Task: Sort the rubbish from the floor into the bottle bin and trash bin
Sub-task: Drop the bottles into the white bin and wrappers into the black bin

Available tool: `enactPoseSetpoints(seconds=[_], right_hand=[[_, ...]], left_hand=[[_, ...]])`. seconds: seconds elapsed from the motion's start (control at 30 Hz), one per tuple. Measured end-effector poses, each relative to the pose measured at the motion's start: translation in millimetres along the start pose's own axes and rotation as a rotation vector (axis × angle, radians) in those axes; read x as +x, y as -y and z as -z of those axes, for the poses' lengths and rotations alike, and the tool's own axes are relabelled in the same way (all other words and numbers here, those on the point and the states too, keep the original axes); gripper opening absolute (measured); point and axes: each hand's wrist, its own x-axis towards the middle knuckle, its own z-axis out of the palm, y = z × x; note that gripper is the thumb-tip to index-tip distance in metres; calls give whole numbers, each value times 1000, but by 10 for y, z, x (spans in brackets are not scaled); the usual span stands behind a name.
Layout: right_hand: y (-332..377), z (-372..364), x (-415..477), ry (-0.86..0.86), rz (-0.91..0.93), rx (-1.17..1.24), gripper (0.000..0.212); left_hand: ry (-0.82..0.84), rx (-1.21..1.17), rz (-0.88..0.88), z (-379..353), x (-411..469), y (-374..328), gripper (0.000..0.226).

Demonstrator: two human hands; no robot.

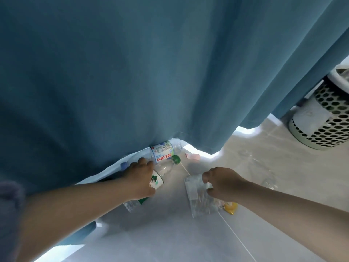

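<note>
My left hand [142,177] grips a clear plastic bottle with a green cap [164,171] and green label, lying on the pale tiled floor. A second clear bottle with a white and red label [164,152] lies just beyond it, half under the curtain hem. My right hand [220,183] pinches a crumpled clear plastic wrapper [198,201] on the floor. A small yellow scrap [230,207] lies under my right wrist. A pink scrap [193,156] rests near the curtain.
A large blue curtain [132,72] hangs over most of the view and touches the floor. A pale perforated bin [324,118] stands at the right, partly behind the curtain. More clear plastic [268,178] lies on the floor to the right.
</note>
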Motion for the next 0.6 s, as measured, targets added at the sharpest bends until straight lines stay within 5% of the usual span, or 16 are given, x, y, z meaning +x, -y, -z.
enactPoseSetpoints(seconds=[0.27,0.6], right_hand=[[-45,-52,256,14,-53,-24,32],[-187,-90,1005,-186,-190,189,33]], left_hand=[[38,-49,16,-154,156,79,59],[104,-74,94,-490,256,-77,62]])
